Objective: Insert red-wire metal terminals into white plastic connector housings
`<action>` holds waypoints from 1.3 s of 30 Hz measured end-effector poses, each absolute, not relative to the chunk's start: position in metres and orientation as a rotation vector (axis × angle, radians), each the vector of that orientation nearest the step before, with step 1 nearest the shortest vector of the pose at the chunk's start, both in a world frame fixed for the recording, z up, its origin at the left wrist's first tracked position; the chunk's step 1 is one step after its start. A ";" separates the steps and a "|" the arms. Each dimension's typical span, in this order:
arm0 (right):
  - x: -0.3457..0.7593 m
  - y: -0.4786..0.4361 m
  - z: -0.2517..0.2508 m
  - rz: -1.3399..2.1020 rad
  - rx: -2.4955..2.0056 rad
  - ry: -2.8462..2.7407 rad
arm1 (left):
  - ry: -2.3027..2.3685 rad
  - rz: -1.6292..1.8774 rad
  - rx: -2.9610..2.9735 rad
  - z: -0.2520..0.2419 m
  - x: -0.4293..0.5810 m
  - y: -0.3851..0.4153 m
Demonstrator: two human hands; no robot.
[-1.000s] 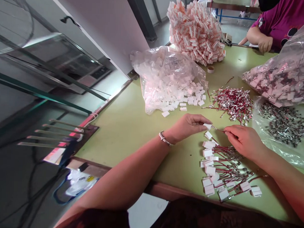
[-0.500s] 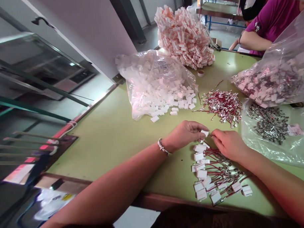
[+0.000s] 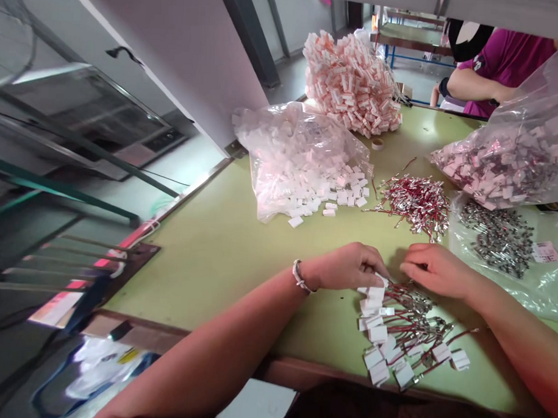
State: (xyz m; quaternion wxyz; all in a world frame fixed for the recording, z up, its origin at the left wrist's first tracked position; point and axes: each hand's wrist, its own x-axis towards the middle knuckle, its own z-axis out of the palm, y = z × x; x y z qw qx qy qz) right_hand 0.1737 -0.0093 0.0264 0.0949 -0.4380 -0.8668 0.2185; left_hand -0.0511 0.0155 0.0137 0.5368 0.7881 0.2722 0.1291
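Observation:
My left hand (image 3: 357, 266) pinches a white plastic connector housing (image 3: 381, 279) at the upper end of a row of finished-looking pieces. These are white housings with short red wires (image 3: 396, 329) and metal ends, lying side by side on the table. To their upper right, my right hand (image 3: 435, 269) hovers with fingers curled and a gap between thumb and forefinger; nothing shows in it. Beyond it lies a heap of red wires with silvery terminals (image 3: 416, 201). Loose white housings (image 3: 348, 190) spill from a clear plastic bag (image 3: 266, 172).
Small metal parts (image 3: 497, 238) lie on clear plastic at right, below a big bag of white pieces (image 3: 500, 171). A tall pile of orange-white pieces (image 3: 352, 83) and a tape roll (image 3: 377, 144) stand at the back. Across the green table (image 3: 213, 255) a person in purple (image 3: 517, 65) sits.
Both hands have come apart and moved down in view; the left has lowered the white housing to the row. The right has drawn away from it. The camera view has shifted slightly.

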 end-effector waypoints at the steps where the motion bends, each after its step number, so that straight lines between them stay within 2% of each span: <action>1: 0.176 -0.003 0.030 0.622 -1.332 -2.535 | 0.576 0.317 1.888 0.017 -0.054 0.016; 4: 0.176 0.021 0.034 0.382 -1.529 -2.471 | 0.631 0.469 1.849 0.019 -0.060 0.021; 9: 0.152 0.060 0.021 -0.113 -1.784 -2.597 | 1.146 0.613 1.654 0.003 -0.064 0.028; 14: 0.141 0.067 0.012 -0.237 -1.884 -2.593 | 1.201 0.687 1.538 -0.010 -0.061 0.028; 18: 0.151 0.052 0.021 -0.084 -1.763 -2.386 | 1.208 0.805 1.359 -0.007 -0.050 0.032; 23: 0.162 0.020 0.029 0.355 -1.422 -2.003 | 1.106 0.772 1.488 0.008 -0.019 0.036; 27: 0.178 0.005 0.025 0.674 -1.504 -1.717 | 1.176 0.822 1.537 0.009 -0.006 0.040; 31: 0.189 0.000 0.024 1.009 -1.561 -1.491 | 1.392 0.986 1.461 0.009 -0.041 0.058; 36: 0.184 0.002 0.021 1.157 -1.493 -1.468 | 1.726 1.323 1.484 0.029 -0.095 0.075; 39: 0.176 0.003 0.016 1.225 -1.477 -1.336 | 1.425 1.186 1.350 0.028 -0.077 0.066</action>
